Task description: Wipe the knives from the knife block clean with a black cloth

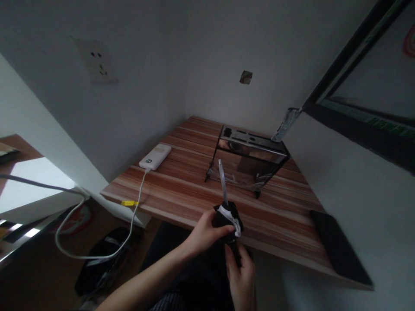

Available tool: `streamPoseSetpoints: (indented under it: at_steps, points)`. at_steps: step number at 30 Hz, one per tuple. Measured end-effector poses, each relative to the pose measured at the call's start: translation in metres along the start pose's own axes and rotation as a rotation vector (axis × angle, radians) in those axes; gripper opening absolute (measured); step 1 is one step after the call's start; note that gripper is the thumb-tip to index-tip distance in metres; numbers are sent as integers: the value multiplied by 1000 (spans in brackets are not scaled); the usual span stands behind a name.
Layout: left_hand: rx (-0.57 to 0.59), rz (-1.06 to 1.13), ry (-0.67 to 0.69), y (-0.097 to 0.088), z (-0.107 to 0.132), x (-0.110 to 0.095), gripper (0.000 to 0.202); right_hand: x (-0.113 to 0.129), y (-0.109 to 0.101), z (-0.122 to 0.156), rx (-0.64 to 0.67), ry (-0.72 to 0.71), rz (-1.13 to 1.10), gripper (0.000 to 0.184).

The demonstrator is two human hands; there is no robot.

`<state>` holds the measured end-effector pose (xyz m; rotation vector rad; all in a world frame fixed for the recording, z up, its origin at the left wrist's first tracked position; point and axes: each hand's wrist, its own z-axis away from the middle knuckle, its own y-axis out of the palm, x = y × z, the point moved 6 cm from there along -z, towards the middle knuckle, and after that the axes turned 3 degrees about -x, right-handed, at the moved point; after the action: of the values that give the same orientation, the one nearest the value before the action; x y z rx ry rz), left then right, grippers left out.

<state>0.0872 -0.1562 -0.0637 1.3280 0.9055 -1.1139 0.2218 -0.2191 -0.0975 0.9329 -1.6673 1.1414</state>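
Note:
My left hand (207, 231) is closed round a small black object (221, 218) with a crumpled white strip, like tissue or cloth, across it. From its top a thin silver rod (223, 181) points upward, tilted slightly left; I cannot tell whether it is a pen or a tube. Below, my right hand (241, 270) pinches the lower end of the same black object between thumb and fingers. Both hands are just at the front edge of the wood-grain table (184, 185), above my lap. The fingers cover much of the object, so its exact kind cannot be made out.
A black-framed box with a shiny front (249, 155) stands towards the table's back. On the left lies a white power bank (155, 156) with a white cable (132, 229) looping off the edge, near a yellow tag (129, 203). A flat black item (340, 246) rests at the right edge.

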Motion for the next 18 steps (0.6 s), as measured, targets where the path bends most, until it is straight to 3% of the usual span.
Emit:
streamPoseSetpoints:
  at_steps: [10, 18]
  points:
    - [41, -46, 30, 2, 5, -6, 31, 1, 3, -1, -3, -2, -3, 41]
    - [-45, 26, 36, -1, 6, -3, 30, 7, 3, -1, 21, -18, -7, 41]
